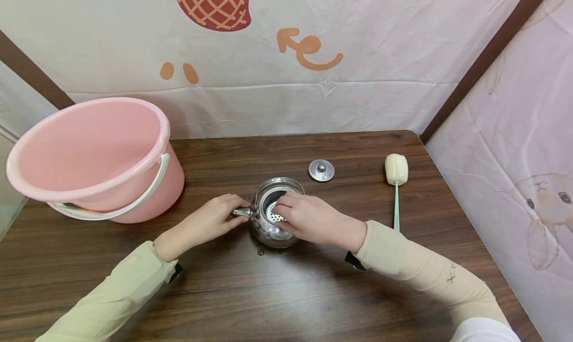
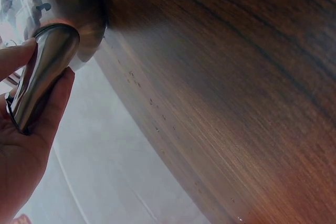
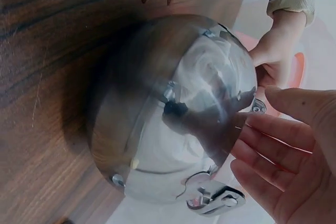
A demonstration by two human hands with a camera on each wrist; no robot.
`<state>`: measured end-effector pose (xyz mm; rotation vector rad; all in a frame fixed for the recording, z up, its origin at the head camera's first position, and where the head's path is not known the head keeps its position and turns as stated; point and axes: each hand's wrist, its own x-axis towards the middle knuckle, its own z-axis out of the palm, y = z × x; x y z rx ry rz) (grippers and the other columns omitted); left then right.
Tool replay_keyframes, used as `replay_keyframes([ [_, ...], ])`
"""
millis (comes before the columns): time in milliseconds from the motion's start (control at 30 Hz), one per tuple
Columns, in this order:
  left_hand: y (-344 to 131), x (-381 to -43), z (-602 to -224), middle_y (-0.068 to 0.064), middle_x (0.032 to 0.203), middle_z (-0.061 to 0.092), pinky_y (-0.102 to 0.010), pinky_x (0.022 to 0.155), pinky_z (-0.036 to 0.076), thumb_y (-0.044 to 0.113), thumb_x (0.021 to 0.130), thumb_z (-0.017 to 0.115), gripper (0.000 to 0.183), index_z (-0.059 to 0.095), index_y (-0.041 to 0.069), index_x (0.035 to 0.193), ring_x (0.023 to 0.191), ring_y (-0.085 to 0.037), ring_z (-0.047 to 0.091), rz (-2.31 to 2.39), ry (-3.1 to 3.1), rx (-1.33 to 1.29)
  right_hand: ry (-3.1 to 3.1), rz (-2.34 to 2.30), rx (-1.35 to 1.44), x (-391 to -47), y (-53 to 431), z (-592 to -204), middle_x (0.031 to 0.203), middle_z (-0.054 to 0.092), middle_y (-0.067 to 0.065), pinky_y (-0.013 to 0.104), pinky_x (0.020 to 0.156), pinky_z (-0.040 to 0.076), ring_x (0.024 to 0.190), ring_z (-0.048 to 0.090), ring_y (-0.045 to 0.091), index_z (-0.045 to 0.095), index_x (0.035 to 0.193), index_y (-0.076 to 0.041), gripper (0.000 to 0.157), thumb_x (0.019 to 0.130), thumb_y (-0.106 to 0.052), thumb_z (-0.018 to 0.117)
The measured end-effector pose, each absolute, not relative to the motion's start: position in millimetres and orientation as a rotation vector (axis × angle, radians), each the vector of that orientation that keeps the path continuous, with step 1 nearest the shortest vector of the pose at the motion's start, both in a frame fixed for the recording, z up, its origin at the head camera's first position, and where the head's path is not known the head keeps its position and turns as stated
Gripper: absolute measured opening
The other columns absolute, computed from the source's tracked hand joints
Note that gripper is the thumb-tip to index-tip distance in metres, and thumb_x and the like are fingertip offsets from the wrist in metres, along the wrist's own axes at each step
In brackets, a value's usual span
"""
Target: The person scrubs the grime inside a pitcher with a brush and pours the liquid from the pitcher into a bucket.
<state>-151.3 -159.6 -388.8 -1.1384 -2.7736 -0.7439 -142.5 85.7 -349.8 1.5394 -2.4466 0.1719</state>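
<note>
A shiny metal kettle [image 1: 274, 235] stands on the wooden table, its lid off and a perforated strainer [image 1: 275, 216] showing inside the mouth. My left hand [image 1: 215, 216] pinches the kettle's tapered spout [image 2: 44, 72] between thumb and fingers. Over the mouth is my right hand [image 1: 315, 218], thumb and fingers spread apart at the rim. From the right wrist, those fingers [image 3: 275, 150] look fairly straight beside the kettle's top edge, with nothing visible between them and the thumb. The wire handle [image 1: 279, 180] leans to the far side.
The knobbed lid [image 1: 321, 170] lies behind the kettle to the right. Farther right is a sponge brush [image 1: 396, 170] with a green stick, partly behind the right forearm. A large pink bucket [image 1: 172, 183] stands at the left. Small drops [image 1: 261, 252] dot the table in front.
</note>
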Motion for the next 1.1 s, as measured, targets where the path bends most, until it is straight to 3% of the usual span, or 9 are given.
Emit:
replay_keyframes([
  [433,-160.0,-151.8,-389.3,-0.006,0.093,0.063,-0.036,0.077,0.050,0.009,0.080,0.069,0.020,0.063,0.002,0.098,0.088,-0.019,0.060,-0.761,-2.758,-1.147,-2.453,0.147,1.535,-138.6,84.3,-357.9,0.076,0.055,-0.003,0.025,0.067,0.047,0.077,0.052,0.013,0.062,0.082,-0.011,0.013,0.084,-0.024,0.063],
  [1100,-160.4,-151.9,-390.5,-0.007,0.094,0.063,-0.036,0.078,0.050,0.009,0.080,0.069,0.020,0.063,0.001,0.098,0.089,-0.019,0.060,-0.756,-2.757,-1.151,-2.585,0.180,1.513,-138.3,83.2,-360.1,0.066,0.054,-0.004,0.028,0.054,0.047,0.064,0.055,0.010,0.059,0.071,-0.015,0.018,0.086,-0.025,0.062],
])
